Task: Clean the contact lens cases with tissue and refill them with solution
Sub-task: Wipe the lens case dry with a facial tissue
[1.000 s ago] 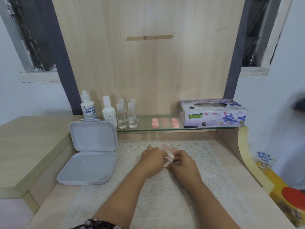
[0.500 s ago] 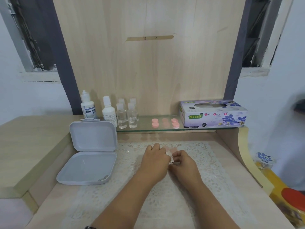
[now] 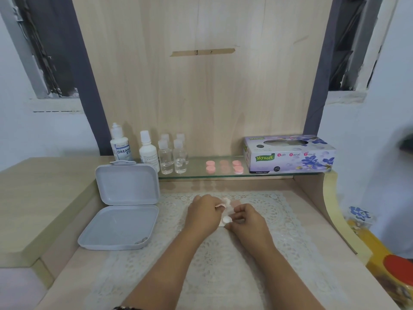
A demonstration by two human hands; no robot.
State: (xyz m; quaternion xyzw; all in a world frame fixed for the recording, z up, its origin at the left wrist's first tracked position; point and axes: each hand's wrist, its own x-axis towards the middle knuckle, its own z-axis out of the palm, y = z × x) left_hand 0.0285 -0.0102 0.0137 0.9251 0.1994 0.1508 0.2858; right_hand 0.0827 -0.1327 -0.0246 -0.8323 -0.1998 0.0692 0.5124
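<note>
1. Now the left hand pinches a pink lens-case cap at its fingers' tips.
2. Right hand fingers curl, pinching white tissue between both hands.

Hands hide most of the case; red-lidded jar cut off.

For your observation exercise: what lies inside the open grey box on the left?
The grey box stands open, lid up. Its base looks nearly bare; only a small, blurry item sits in the near right corner. What it is cannot be told.
</note>
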